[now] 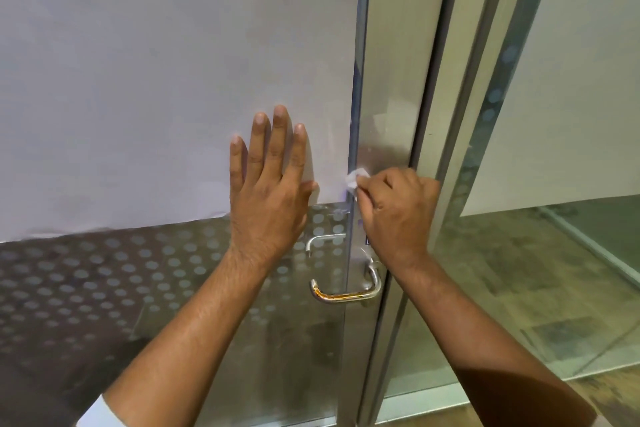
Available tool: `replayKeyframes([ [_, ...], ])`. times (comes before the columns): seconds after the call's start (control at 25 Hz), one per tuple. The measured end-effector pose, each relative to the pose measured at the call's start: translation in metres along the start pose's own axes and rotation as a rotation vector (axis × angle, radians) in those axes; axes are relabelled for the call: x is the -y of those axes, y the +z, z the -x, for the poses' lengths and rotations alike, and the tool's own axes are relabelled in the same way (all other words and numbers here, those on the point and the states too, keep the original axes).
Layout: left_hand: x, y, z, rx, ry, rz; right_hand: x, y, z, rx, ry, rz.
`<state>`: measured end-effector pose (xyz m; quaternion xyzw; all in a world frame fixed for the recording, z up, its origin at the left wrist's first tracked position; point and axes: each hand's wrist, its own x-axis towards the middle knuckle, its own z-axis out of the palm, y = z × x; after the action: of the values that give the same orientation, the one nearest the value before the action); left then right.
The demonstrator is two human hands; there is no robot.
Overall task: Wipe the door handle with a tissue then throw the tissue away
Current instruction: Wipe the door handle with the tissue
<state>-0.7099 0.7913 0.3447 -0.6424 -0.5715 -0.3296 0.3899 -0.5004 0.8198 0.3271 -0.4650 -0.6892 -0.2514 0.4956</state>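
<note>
A curved metal door handle (346, 293) sticks out from a steel lock plate on the right edge of a glass door (138, 288). My right hand (394, 208) is shut on a small white tissue (355, 178) and presses it against the steel plate above the handle. Only a corner of the tissue shows past my fingers. My left hand (272, 184) lies flat and open against the white sheet covering the door's upper glass, to the left of the plate. Neither hand touches the handle itself.
The door's lower glass carries a dotted frosted pattern. A metal door frame (446, 114) runs upright just right of my right hand. Beyond it stands another glass panel (554, 80), with a wooden floor (519, 270) seen through it.
</note>
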Motion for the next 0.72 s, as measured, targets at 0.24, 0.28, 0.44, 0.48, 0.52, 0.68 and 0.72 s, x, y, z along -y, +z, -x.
replayKeyframes([
  [0.24,-0.003,-0.002,0.000,0.027,-0.008,-0.022,-0.014,0.004,0.015,-0.005,0.084,-0.045],
  [0.28,-0.003,-0.002,-0.001,0.030,-0.010,-0.021,-0.011,0.005,0.011,-0.024,0.091,-0.055],
  [0.44,-0.004,-0.003,-0.001,0.048,-0.011,-0.021,-0.005,0.009,0.036,0.077,-0.031,-0.015],
  [0.48,-0.004,-0.003,-0.001,0.053,-0.010,-0.024,-0.008,0.008,0.045,0.097,-0.031,-0.007],
  [0.52,-0.004,-0.003,-0.001,0.052,-0.009,-0.026,-0.012,0.006,0.049,0.099,-0.005,-0.013],
  [0.68,-0.005,-0.006,-0.002,0.029,-0.009,-0.013,-0.017,0.006,0.022,0.007,0.135,-0.072],
  [0.72,-0.006,-0.007,-0.002,0.030,-0.012,-0.009,-0.014,0.007,0.018,-0.002,0.117,-0.063],
])
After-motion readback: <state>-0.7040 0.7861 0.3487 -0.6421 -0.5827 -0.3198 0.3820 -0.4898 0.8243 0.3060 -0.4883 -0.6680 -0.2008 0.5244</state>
